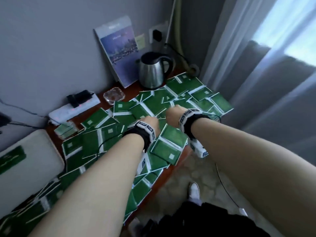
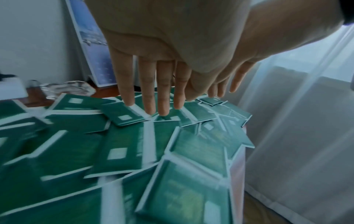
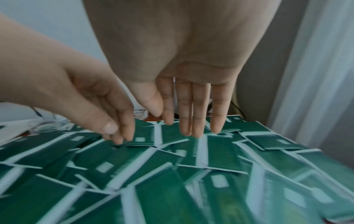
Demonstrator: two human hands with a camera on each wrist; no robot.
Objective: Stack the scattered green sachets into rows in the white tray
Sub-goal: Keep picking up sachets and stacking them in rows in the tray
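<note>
Here, nearest us, green sachets [image 1: 168,146] lay overlapped right to the front edge of the wooden tabletop [image 1: 172,165], each a flat green packet with white sealed edges and a small pale square we could not read. Farther in, our left hand [image 1: 150,121] and right hand [image 1: 172,115] reached side by side over the middle of the heap, both grips apart, fingers straight and pointing down, holding nothing; the left fingertips [image 2: 151,111] were just at a sachet's white edge, so we judged the left hand nearer a pick, with the sachet's long axis running across the fingers. The white tray [image 1: 30,168] sat well apart, off to our left. Beyond stood a steel kettle [image 1: 151,72] and a leaning booklet [image 1: 118,50], its print too blurred to read.
</note>
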